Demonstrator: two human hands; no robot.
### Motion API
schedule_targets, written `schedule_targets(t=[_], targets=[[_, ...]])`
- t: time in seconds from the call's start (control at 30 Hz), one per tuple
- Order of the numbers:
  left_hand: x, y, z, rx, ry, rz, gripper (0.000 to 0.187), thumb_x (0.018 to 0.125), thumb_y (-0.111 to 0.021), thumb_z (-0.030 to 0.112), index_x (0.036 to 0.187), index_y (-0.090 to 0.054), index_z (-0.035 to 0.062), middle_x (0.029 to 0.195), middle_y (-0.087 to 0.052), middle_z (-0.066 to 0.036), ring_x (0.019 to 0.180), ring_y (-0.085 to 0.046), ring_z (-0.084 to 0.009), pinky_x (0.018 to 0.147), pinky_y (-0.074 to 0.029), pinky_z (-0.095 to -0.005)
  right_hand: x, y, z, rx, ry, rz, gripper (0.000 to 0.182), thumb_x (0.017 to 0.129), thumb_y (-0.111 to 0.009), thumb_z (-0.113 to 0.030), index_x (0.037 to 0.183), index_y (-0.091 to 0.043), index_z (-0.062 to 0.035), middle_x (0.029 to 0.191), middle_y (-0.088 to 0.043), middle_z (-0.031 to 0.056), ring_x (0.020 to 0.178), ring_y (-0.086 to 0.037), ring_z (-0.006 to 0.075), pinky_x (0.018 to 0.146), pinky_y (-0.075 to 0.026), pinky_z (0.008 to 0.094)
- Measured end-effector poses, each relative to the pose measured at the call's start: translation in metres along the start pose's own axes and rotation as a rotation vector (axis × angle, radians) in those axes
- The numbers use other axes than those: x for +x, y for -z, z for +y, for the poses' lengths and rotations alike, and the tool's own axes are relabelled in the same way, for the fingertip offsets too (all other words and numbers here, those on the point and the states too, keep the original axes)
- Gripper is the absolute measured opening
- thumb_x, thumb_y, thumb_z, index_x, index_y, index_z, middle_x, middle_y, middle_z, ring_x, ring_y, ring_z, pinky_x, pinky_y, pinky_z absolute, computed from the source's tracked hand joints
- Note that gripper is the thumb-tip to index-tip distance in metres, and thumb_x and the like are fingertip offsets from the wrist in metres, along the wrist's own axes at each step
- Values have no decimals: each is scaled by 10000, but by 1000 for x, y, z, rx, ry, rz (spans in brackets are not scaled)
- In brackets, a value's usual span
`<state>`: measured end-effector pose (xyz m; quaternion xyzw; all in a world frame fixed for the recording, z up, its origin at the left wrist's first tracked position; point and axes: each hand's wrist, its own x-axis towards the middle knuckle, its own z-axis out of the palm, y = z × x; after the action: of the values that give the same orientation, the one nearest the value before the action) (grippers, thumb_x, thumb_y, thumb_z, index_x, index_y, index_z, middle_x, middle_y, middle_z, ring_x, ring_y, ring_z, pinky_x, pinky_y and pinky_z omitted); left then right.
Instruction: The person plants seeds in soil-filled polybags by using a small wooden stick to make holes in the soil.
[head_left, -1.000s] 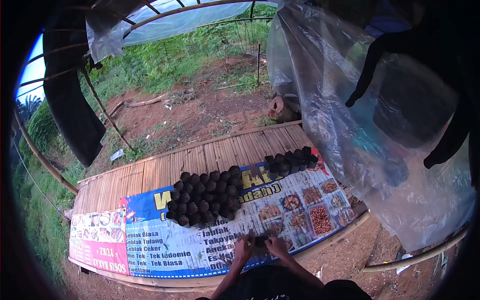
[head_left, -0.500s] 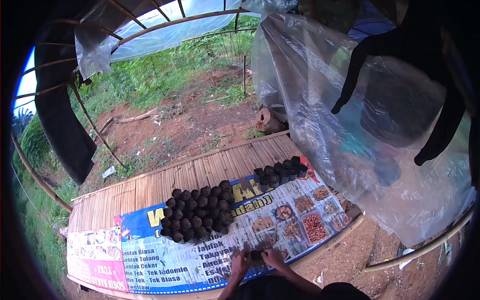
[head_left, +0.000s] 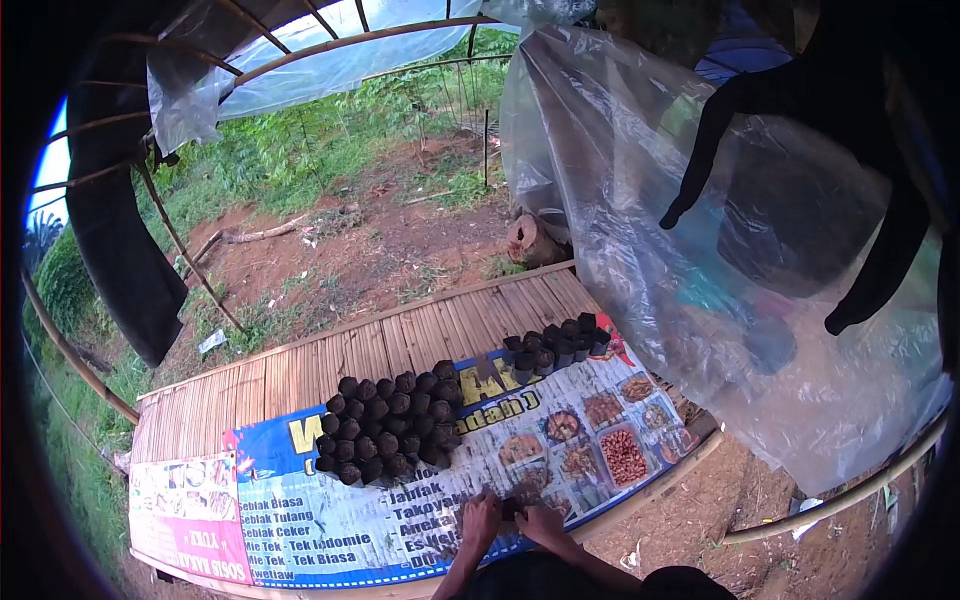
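Note:
Near the front edge of the table, my left hand [head_left: 481, 519] and my right hand [head_left: 541, 524] come close together around a small black polybag [head_left: 511, 507]. Fingers of both hands are closed on its sides, and they partly hide it. Ahead and to the left stands a tight block of several black polybags [head_left: 390, 425] with dark, soil-like tops. A smaller group of black polybags [head_left: 555, 345] stands farther off to the right.
A printed food-menu banner [head_left: 330, 520] covers much of the bamboo-slat table [head_left: 330, 360]. Clear plastic sheeting [head_left: 640, 200] hangs on the right, with dark cloth [head_left: 800, 120] in front of it. A cut log [head_left: 535, 240] lies beyond the table, near bare soil and plants.
My right hand has shifted slightly left, bringing both hands closer together around the polybag. The whole view has moved a little; the standing polybags appear unchanged.

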<state>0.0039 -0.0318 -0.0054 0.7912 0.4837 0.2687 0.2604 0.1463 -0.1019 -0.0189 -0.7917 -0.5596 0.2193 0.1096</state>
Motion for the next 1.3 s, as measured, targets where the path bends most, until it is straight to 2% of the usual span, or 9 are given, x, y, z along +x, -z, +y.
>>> schedule_targets(t=[0.13,0.3,0.5,0.83,0.9,1.0,1.2,1.27,1.3], targets=[[1,5,2,19,32,0,120,787,-613,106,813,-605,-11,757,-614,-239,735,-609,-426,675,-491,-497,2,0,0,56,12,21,362,851,-536,-400,828,-689,-72,728,-662,178,718,-653,374,682,-503,484],[-2,16,5,-166,85,36,118,769,-610,87,824,-595,-16,763,-613,-226,744,-606,-422,676,-479,-493,3,13,-5,140,34,127,324,854,-535,-356,801,-683,-74,690,-649,183,663,-641,384,640,-504,490],[-10,5,-5,-211,110,36,143,761,-619,99,847,-608,-15,791,-626,-223,774,-614,-407,710,-482,-478,13,-3,1,104,93,188,317,851,-532,-367,810,-686,-93,692,-648,189,658,-641,394,634,-508,503],[-3,2,4,-163,181,9,150,777,-616,149,822,-625,6,815,-644,-232,793,-626,-414,719,-484,-499,11,18,0,46,80,157,312,841,-527,-335,758,-667,-68,693,-647,207,671,-640,403,645,-508,509],[-5,-5,0,-179,207,3,150,777,-616,148,818,-625,5,813,-644,-231,789,-626,-416,717,-485,-500,20,5,9,63,2,66,301,848,-528,-364,852,-690,-110,745,-661,194,739,-648,393,696,-486,517],[2,2,8,-221,175,52,148,774,-618,144,811,-624,1,802,-645,-229,777,-627,-417,714,-491,-496,19,15,7,50,59,109,307,849,-526,-359,857,-686,-97,756,-664,192,734,-644,400,701,-485,518],[12,-6,-5,-244,199,7,153,768,-626,143,820,-649,1,795,-656,-220,759,-645,-392,713,-510,-469,40,-3,20,184,24,7,306,846,-527,-332,837,-683,-69,646,-643,176,689,-650,359,704,-510,464],[17,-1,-3,-249,158,91,162,768,-628,146,832,-658,0,787,-657,-218,748,-649,-386,710,-514,-460,38,22,9,227,129,102,309,840,-539,-329,805,-682,-56,680,-647,187,704,-645,373,705,-509,468],[21,2,-2,-270,209,45,163,770,-625,146,827,-659,-2,790,-656,-220,757,-648,-385,708,-515,-453,40,24,7,225,136,119,305,835,-547,-321,792,-679,-49,697,-645,197,712,-640,383,705,-506,474]])
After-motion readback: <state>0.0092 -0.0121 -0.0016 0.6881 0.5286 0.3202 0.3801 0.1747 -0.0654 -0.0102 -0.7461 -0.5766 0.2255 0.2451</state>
